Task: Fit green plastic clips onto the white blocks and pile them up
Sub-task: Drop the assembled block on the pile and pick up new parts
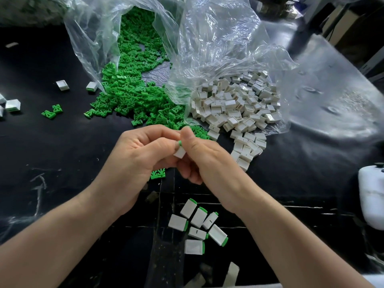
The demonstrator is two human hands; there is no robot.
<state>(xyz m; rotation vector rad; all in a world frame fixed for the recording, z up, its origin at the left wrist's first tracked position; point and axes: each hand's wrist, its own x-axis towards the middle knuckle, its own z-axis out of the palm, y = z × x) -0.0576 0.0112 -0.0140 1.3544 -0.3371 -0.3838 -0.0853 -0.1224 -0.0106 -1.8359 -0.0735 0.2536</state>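
Head view, only one I have.

Both hands are together over the table [62, 152]. My left hand [137, 154] and right hand [199, 156] are each clamped on the same white block [179, 152], held off the surface. The green clip [180, 143] sits at the block's upper end, between a left fingertip and my right thumb. I can't tell whether it's fully seated, my fingers hide the joint.

How I'd do this step:
- Left hand braces the block, right thumb pushes straight along the block's axis.
- Don't cock the clip. Thin prongs, probably bend or snap if forced skewed.
- Push until only the green rim shows, as on the finished blocks [197, 225] lying near my wrists, then drop it there.

That group is seven or so pieces, laid flat, loosely touching, not really stacked yet.

Materials:
- Blocks: matte white hard plastic, small hollow boxes, one face open, some with a thin slot.
- Clips: glossy green plastic, flat, branched like a little fan.
- Clip heap [128, 90] and white block heap [234, 107] spill from crinkled clear plastic bags [218, 38], side by side, just beyond my hands.
- Table: black, scuffed, slightly shiny.
- One stray clip [158, 173] lies under my left hand.
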